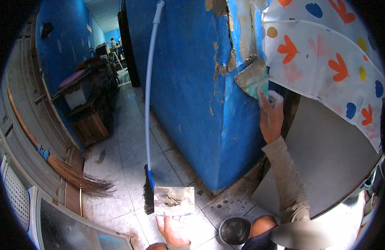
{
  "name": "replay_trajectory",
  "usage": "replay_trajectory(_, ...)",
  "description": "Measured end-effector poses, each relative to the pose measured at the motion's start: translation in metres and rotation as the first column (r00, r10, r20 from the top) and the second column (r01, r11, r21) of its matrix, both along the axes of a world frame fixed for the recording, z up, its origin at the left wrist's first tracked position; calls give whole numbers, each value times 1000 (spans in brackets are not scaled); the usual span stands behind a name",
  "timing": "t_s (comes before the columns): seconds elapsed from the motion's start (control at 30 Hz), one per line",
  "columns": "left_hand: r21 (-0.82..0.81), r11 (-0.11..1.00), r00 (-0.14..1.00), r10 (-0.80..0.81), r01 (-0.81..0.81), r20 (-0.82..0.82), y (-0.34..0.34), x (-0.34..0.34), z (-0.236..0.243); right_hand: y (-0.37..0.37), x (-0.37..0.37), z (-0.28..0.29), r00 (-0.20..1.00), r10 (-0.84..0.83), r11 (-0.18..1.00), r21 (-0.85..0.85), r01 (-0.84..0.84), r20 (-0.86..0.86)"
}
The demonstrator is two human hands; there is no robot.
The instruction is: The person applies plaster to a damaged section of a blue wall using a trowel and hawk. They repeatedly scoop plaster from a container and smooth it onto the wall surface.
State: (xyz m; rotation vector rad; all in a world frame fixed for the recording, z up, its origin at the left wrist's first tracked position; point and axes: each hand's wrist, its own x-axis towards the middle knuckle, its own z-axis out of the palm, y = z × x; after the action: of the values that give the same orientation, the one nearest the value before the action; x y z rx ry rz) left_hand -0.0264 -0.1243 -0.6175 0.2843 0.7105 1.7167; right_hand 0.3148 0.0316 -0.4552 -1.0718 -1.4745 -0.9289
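Close to the person's body, the left hand (pixel 175 231) supports a flat, pale rectangular board (pixel 188 209) carrying rough grey paste (pixel 172 197), fingers at its near edge. Just beyond, a round, grey-rimmed bowl (pixel 220 230) with dark contents sits on the pale tiled floor (pixel 128 162). Farther off, the right hand (pixel 271 116) grips a broad-bladed, green-handled scraper (pixel 251 78), its smeared blade apparently against the broken corner (pixel 242 31) of the blue-painted wall (pixel 182 87). The step in hand looks like spreading paste there; the next move seems to call for steady, flat blade pressure.
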Motion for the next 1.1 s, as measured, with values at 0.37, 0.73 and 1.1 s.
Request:
replay_trajectory(0.37, 115, 991, 996, -70, 65, 47, 3, 1, -7, -49, -56, 18, 998, 62, 996, 72, -60, -22)
replay_trajectory(0.73, 108, 993, 995, -56, 47, 80, 2, -2, -14, -28, -73, 15, 979, 123, 991, 79, -111, -163)
replay_trajectory(1.1, 171, 982, 995, -84, 74, 48, 0, -3, -11, -47, -69, 10, 971, 89, 994, 76, -74, -220)
